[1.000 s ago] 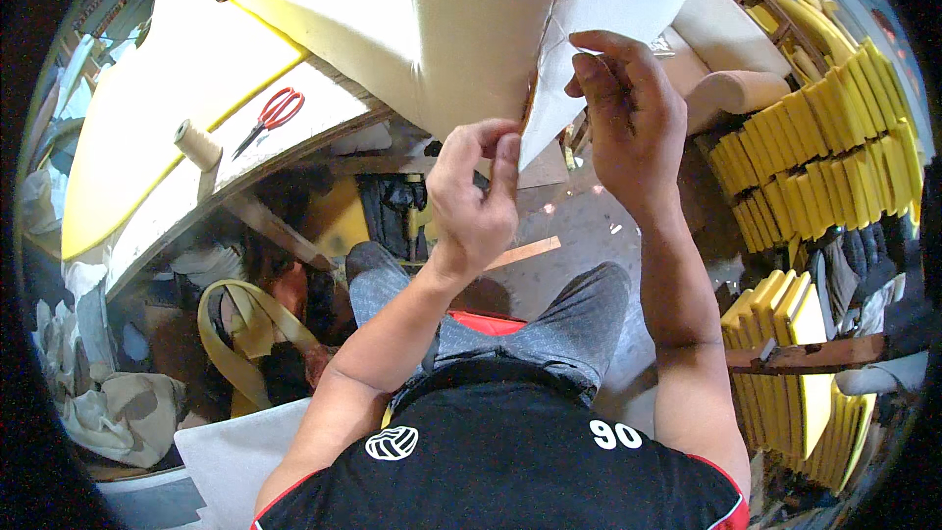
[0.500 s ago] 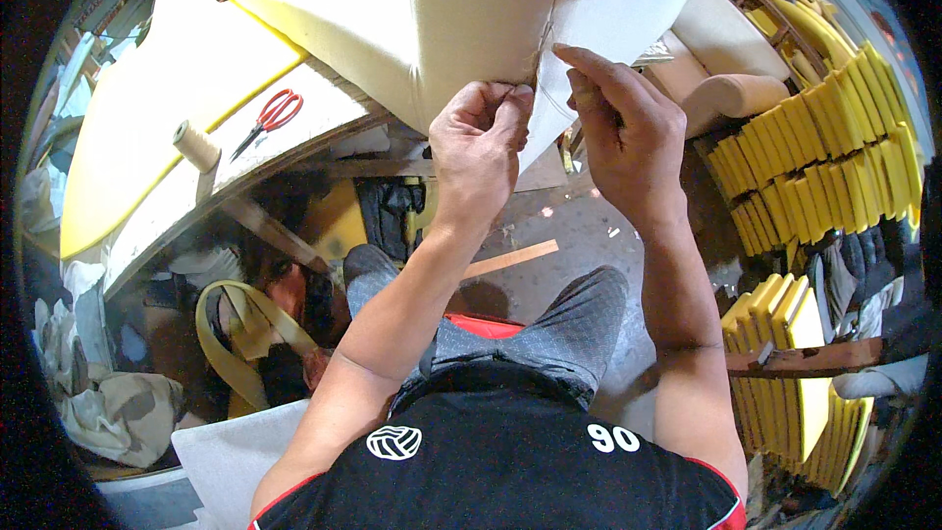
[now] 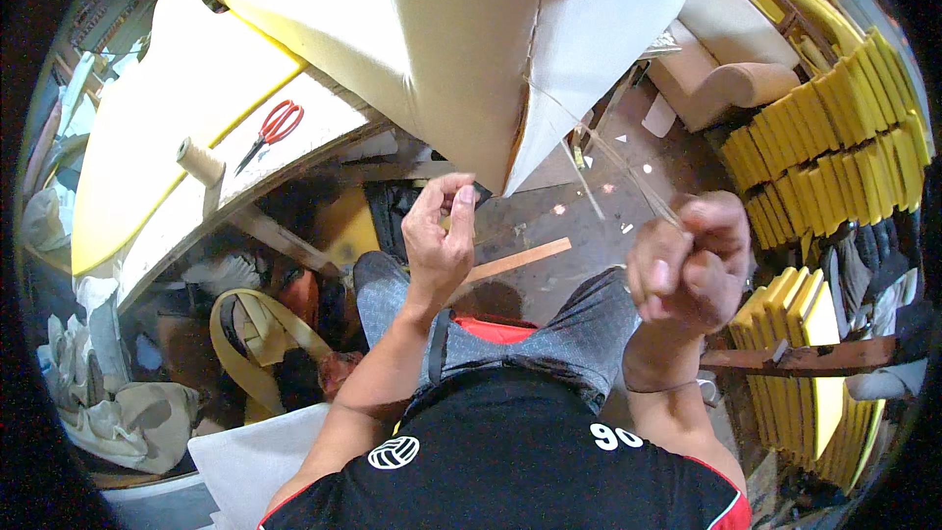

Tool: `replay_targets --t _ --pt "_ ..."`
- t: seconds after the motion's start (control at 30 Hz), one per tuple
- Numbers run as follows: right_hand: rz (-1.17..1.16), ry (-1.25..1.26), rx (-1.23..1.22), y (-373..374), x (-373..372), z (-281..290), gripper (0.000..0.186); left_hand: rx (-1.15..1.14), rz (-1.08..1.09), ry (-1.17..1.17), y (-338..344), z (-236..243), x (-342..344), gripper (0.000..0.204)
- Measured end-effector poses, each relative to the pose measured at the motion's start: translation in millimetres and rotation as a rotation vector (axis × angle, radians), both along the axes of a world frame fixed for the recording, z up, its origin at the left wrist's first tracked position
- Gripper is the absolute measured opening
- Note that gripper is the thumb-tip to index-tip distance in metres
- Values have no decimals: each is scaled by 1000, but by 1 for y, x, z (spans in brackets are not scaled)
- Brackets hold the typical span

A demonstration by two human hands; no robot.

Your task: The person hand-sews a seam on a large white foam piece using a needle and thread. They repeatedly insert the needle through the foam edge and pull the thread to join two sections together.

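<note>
A large cream upholstered piece (image 3: 461, 49) hangs over the top middle, with a seam (image 3: 533, 34) running down to its pointed lower corner. Strands of thread (image 3: 628, 162) stretch from that seam to my right hand (image 3: 692, 260), whose closed fingers grip them out to the right; whether a needle is in there too is hidden. Just below the corner, my left hand (image 3: 439, 240) is held up with fingers loosely bent, thumb apart, touching nothing. On the board to the left lie red-handled scissors (image 3: 270, 134) beside a spool of tan thread (image 3: 200, 162).
A yellow-edged panel (image 3: 186, 108) covers the left board (image 3: 324, 118). Stacks of yellow foam pieces (image 3: 834, 167) stand at the right, below a cream cushioned seat (image 3: 736, 59). A wooden strip (image 3: 520, 260) lies on the floor, and a coiled pale band (image 3: 245, 344) sits lower left.
My right hand has pulled away from the seam, down and right, drawing the thread long. My left hand has let go of the seam edge and dropped down and left.
</note>
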State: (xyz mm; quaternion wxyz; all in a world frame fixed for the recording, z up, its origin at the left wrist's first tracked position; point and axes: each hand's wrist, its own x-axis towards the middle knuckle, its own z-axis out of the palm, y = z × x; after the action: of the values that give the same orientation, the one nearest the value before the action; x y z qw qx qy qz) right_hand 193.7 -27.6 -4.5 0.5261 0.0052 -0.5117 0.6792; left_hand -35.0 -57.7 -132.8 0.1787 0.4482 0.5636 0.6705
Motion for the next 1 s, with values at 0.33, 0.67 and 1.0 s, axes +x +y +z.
replay_targets --t 0.33,0.67,1.0 --pt "208 169 359 1 61 45 33 -12 98 441 32 88 21 20" --pt "154 224 341 0 84 23 30 -160 -60 115 19 73 20 23" --pt "-23 229 294 -9 72 14 14 147 -484 -918 31 57 16 16"
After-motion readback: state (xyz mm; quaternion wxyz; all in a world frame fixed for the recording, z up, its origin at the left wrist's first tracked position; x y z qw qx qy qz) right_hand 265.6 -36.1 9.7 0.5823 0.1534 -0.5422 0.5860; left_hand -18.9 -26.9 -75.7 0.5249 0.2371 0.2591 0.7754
